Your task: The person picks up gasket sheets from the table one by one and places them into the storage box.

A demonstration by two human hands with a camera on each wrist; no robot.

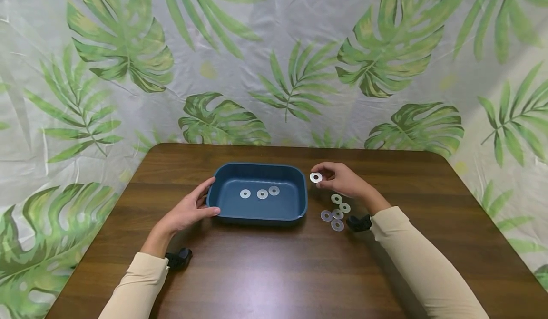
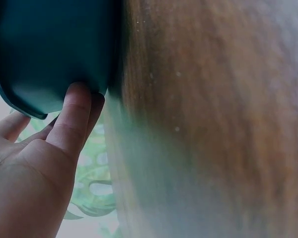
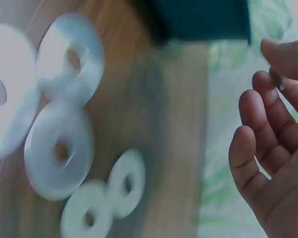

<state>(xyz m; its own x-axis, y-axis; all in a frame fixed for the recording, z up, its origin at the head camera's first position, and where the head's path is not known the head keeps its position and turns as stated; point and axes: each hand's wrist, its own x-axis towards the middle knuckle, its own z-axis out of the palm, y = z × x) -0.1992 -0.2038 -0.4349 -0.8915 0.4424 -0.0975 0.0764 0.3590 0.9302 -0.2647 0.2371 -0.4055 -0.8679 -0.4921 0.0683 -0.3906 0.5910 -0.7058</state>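
Note:
A blue rectangular tray (image 1: 257,220) stands on the table with three flat metal washers inside, one of them this washer (image 1: 245,194). My left hand (image 1: 188,210) holds the tray's left end, its thumb against the front corner and its fingers farther back. In the left wrist view the thumb (image 2: 75,111) presses the outer wall. Just beyond the tray's right side, my right hand (image 1: 342,180) pinches a washer (image 1: 316,177) between thumb and fingers, above the table. The right wrist view shows that washer (image 3: 281,85) only edge-on.
Several loose washers (image 1: 337,214) lie close together on the table, right of the tray and below the right hand. The brown wooden table (image 1: 257,271) ends at a leaf-patterned cloth (image 1: 295,119) behind it. Each wrist wears a black device (image 1: 358,223).

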